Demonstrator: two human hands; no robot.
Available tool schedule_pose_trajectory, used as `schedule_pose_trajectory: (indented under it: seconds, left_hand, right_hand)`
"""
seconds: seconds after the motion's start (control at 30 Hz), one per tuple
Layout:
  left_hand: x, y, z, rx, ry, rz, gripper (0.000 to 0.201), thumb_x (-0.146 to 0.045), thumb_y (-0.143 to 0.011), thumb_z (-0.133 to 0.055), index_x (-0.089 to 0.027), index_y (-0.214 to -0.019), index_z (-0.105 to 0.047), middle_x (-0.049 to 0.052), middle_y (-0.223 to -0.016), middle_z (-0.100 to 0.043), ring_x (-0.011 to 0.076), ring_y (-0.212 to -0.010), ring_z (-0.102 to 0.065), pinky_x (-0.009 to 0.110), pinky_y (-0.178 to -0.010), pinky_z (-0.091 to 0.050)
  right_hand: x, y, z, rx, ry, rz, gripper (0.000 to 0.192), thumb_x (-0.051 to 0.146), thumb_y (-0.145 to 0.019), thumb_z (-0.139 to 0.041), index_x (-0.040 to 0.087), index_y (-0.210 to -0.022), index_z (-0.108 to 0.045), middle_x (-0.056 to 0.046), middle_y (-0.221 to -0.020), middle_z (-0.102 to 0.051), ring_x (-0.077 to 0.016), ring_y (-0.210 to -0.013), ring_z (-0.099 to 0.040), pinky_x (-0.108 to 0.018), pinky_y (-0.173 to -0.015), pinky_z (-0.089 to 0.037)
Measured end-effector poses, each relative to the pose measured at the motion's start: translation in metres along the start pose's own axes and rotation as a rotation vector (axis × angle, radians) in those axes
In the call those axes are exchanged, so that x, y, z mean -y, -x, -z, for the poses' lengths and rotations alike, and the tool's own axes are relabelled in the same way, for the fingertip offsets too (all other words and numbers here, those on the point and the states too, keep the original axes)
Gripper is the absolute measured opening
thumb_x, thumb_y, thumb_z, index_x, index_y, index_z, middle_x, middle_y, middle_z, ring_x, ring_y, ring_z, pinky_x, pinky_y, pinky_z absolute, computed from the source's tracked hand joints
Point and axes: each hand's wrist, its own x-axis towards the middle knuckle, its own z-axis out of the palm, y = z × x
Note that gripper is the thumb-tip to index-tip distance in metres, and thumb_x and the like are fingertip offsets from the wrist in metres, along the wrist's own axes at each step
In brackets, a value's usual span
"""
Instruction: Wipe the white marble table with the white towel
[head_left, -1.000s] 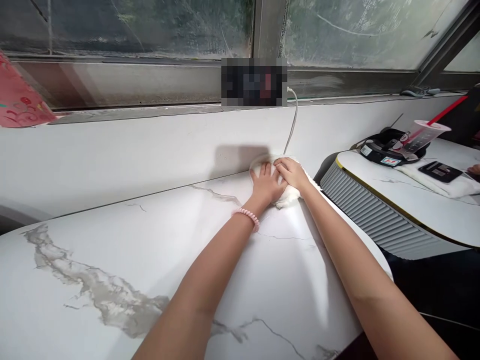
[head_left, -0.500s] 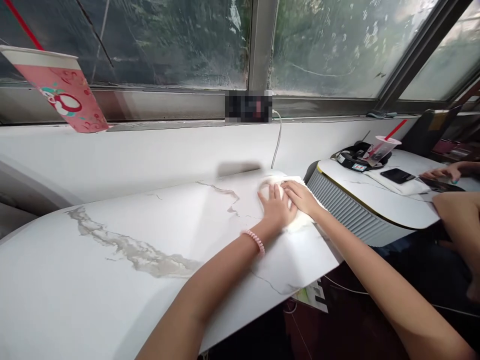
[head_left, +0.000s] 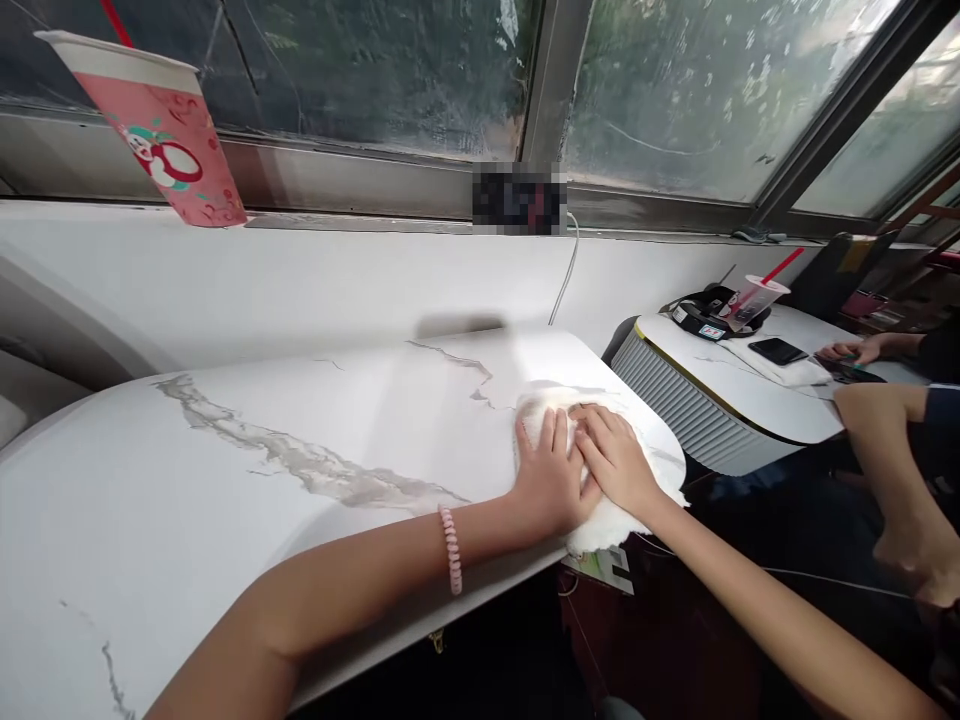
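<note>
Both hands pressed a cloth flat at the right end of the surface.
The left hand (head_left: pixel 551 478) and right hand (head_left: pixel 619 465), fingers spread, lay on the white cloth (head_left: pixel 600 520) near the marble surface (head_left: pixel 300 480) edge; wiping seemed underway, needing steady pressure next.

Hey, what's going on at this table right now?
A person is pressing both hands flat on a white cloth at the near right edge of a white marble-look table. The left hand, with a pink bracelet on its wrist, lies beside the right hand. A pink paper cup stands on the window ledge. At the next table, someone else's hand rests near a phone and a drink with a red straw.
</note>
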Motion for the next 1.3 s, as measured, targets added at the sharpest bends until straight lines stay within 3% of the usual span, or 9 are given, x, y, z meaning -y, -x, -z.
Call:
schedule_pose_trajectory:
  seconds: [0.1, 0.23, 0.5, 0.7, 0.83, 1.0, 1.17, 1.3]
  left_hand:
    - [0.02, 0.0, 0.01, 0.081, -0.01, 0.069, 0.064, -0.044, -0.099, -0.036, -0.011, -0.153, -0.035, 0.022, -0.164, -0.02, 0.0395, -0.153, -0.015, 0.076, -0.115, -0.014]
    - [0.056, -0.019, 0.024, 0.134, 0.006, 0.151, 0.065, -0.046, -0.1, -0.031, -0.013, -0.156, -0.028, 0.019, -0.166, -0.016, 0.036, -0.155, -0.009, 0.073, -0.118, -0.01]
    - [0.155, -0.094, 0.042, 0.11, 0.017, 0.105, 0.064, -0.046, -0.1, -0.03, -0.019, -0.157, -0.025, 0.013, -0.167, -0.02, 0.0265, -0.155, -0.012, 0.06, -0.124, -0.006]
    - [0.194, -0.115, 0.046, 0.031, 0.064, 0.131, 0.06, -0.042, -0.099, -0.029, -0.023, -0.156, -0.029, 0.008, -0.165, -0.026, 0.0259, -0.153, -0.021, 0.058, -0.125, -0.009]
    - [0.203, -0.111, 0.045, -0.019, 0.101, 0.115, 0.059, -0.042, -0.099, -0.028, -0.023, -0.155, -0.031, 0.006, -0.164, -0.031, 0.0228, -0.152, -0.024, 0.054, -0.126, -0.01]
    - [0.198, -0.086, 0.048, -0.039, 0.03, 0.238, 0.058, -0.042, -0.1, -0.029, -0.023, -0.155, -0.03, 0.008, -0.165, -0.026, 0.0245, -0.153, -0.019, 0.058, -0.125, -0.01]
    - [0.178, -0.036, 0.056, -0.048, -0.037, 0.402, 0.057, -0.042, -0.099, -0.034, -0.02, -0.152, -0.035, 0.012, -0.166, -0.025, 0.0267, -0.154, -0.017, 0.059, -0.124, -0.011]
    - [0.148, 0.0, 0.055, -0.04, -0.06, 0.41, 0.057, -0.042, -0.099, -0.036, -0.02, -0.152, -0.036, 0.013, -0.165, -0.025, 0.0272, -0.155, -0.016, 0.06, -0.124, -0.011]
  right_hand:
    - [0.015, -0.02, -0.013, 0.003, -0.007, 0.029, 0.027, 0.032, -0.099, -0.035, 0.021, -0.108, -0.058, -0.009, -0.113, -0.065, -0.0272, -0.11, -0.057, -0.047, -0.1, -0.041]
    - [0.019, -0.061, -0.037, -0.019, -0.022, 0.07, 0.026, 0.03, -0.097, -0.036, 0.022, -0.104, -0.059, -0.009, -0.11, -0.066, -0.0263, -0.108, -0.058, -0.046, -0.099, -0.041]
    - [0.018, -0.17, -0.088, -0.1, 0.055, -0.13, 0.027, 0.025, -0.094, -0.035, 0.021, -0.096, -0.062, -0.011, -0.108, -0.066, -0.0278, -0.105, -0.058, -0.047, -0.101, -0.038]
    - [0.02, -0.215, -0.113, -0.126, 0.109, -0.115, 0.026, 0.024, -0.094, -0.035, 0.02, -0.095, -0.061, -0.013, -0.105, -0.067, -0.0283, -0.104, -0.058, -0.045, -0.098, -0.039]
    - [0.022, -0.221, -0.122, -0.164, 0.101, -0.104, 0.023, 0.025, -0.091, -0.038, 0.021, -0.093, -0.06, -0.013, -0.102, -0.066, -0.0284, -0.102, -0.057, -0.046, -0.098, -0.038]
    - [0.036, -0.214, -0.129, -0.14, -0.024, 0.005, 0.023, 0.026, -0.091, -0.039, 0.021, -0.094, -0.061, -0.012, -0.103, -0.067, -0.0276, -0.1, -0.057, -0.045, -0.099, -0.038]
    - [0.068, -0.187, -0.128, -0.056, -0.116, 0.142, 0.025, 0.025, -0.092, -0.038, 0.02, -0.096, -0.062, -0.012, -0.107, -0.067, -0.0272, -0.105, -0.057, -0.044, -0.101, -0.039]
    - [0.082, -0.144, -0.112, 0.007, -0.112, 0.184, 0.029, 0.026, -0.094, -0.035, 0.019, -0.1, -0.062, -0.013, -0.11, -0.066, -0.0273, -0.108, -0.057, -0.044, -0.101, -0.04]
